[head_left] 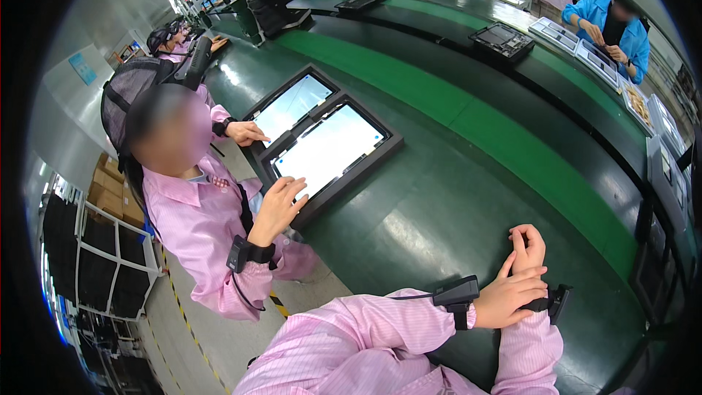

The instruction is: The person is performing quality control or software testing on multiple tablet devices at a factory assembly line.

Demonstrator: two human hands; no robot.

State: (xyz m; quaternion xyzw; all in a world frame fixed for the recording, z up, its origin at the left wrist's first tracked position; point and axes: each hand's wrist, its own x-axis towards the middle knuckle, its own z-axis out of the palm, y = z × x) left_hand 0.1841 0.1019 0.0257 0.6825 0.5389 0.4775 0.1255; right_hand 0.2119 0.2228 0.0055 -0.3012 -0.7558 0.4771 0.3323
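Well left of the tray (344, 183), a rack (95, 256) with a white frame and dark panels stands on the floor (245, 303), with brown boxes (106, 186) behind it. Just left of the tray, a co-worker in pink (175, 208) leans in; one co-worker's hand (247, 133) touches the near edge of the left screen (292, 106), and the other (278, 208) covers the near corner of the right screen (329, 146). Beyond the tray sits a black bag (274, 13). To the tray's right, a green stripe (468, 110) crosses the tabletop (446, 197); past it are a dark device (501, 42), a co-worker in blue (632, 40) and white trays (632, 106).

Nearer than the tray and to its right, the left hand (510, 298) lies unclenched across the right wrist, fingers slightly spread, their tips at the black strap (540, 305), which is worn on that wrist. The right hand (529, 247) is loosely bent above the tabletop, its fingers half curled, with nothing visible in its grasp.
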